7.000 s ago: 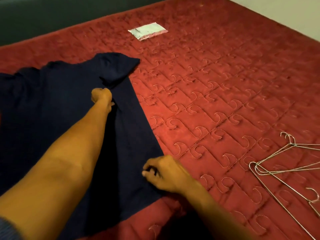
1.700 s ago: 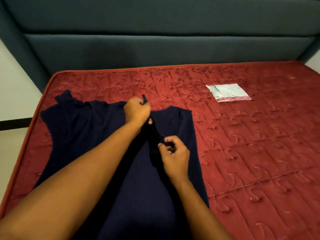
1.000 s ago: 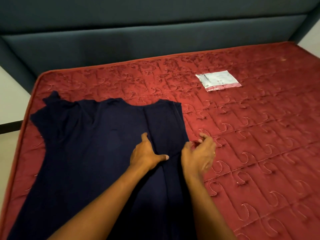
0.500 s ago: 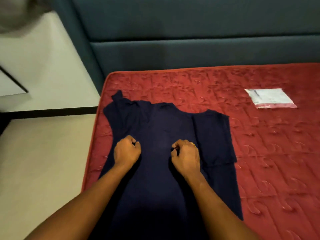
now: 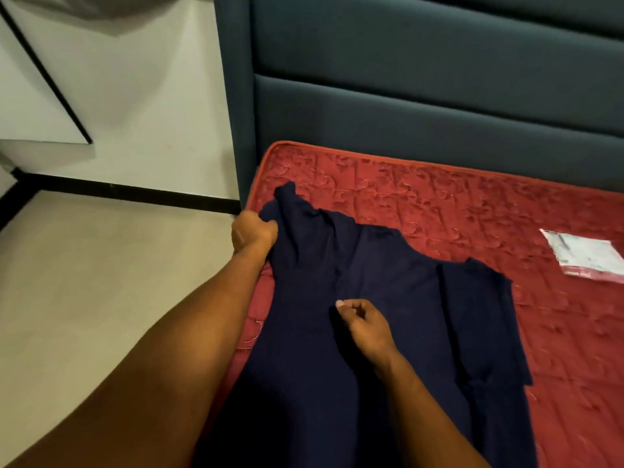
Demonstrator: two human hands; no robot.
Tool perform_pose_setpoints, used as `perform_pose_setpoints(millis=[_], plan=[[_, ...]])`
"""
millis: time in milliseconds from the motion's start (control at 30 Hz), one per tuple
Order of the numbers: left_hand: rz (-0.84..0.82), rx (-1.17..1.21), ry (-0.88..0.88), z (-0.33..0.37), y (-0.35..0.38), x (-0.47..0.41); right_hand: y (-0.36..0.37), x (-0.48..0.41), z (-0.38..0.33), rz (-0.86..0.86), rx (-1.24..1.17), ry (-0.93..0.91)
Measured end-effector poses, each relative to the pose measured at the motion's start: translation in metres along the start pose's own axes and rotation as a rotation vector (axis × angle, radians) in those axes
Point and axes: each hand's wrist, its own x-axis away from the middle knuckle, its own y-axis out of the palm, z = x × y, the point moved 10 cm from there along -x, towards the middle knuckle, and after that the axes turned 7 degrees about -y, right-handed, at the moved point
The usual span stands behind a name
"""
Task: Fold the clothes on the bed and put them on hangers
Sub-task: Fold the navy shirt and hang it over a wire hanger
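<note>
Gripping a sleeve of the navy shirt (image 5: 388,282) with the left hand (image 5: 253,233) at the edge of the bed (image 5: 456,204). Poising the right hand (image 5: 363,324), loosely curled and empty, over its middle.

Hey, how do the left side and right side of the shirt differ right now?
The left side of the shirt is spread out to the mattress edge, while the right side is folded in over the body. The left side is rumpled and gripped at the sleeve by the left hand. The right side lies flat with nothing holding it, and the right hand is over the middle. Both sides are the same navy fabric.
</note>
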Motion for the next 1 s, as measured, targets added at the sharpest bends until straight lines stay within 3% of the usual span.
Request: perform_pose_setpoints(millis=[67, 167, 267, 367, 467, 567, 667, 733, 833, 1000], plan=[[0.041, 0.179, -0.074, -0.018, -0.015, -0.004, -0.004, -0.008, -0.02, 0.04, 0.156, -0.032], [0.039, 0.327, -0.172, -0.046, -0.029, -0.016, 0.011, -0.015, -0.093, 0.169, 0.426, -0.346], [0.05, 0.384, -0.241, -0.073, -0.046, -0.03, 0.081, -0.023, -0.157, 0.076, 0.499, -0.621], [0.117, 0.485, -0.215, -0.084, -0.078, -0.012, 0.163, -0.041, -0.176, -0.077, 0.797, -0.654], [0.165, 0.37, -0.074, -0.093, -0.106, 0.042, 0.192, -0.053, -0.175, -0.048, 0.949, -0.627], [-0.013, -0.047, 0.242, -0.105, -0.09, 0.111, 0.178, -0.056, -0.184, 0.077, 0.791, -0.634], [-0.134, -0.545, 0.567, -0.124, -0.055, 0.179, 0.133, -0.054, -0.184, 0.244, 0.481, -0.534], [-0.143, -0.761, 0.61, -0.127, -0.044, 0.195, 0.094, -0.048, -0.179, 0.361, 0.291, -0.456], [-0.264, -0.644, 0.523, -0.115, -0.045, 0.2, 0.038, -0.038, -0.174, 0.483, 0.139, -0.386], [-0.343, -0.431, 0.705, -0.079, -0.022, 0.278, -0.072, -0.025, -0.165, 0.655, 0.115, -0.36]])
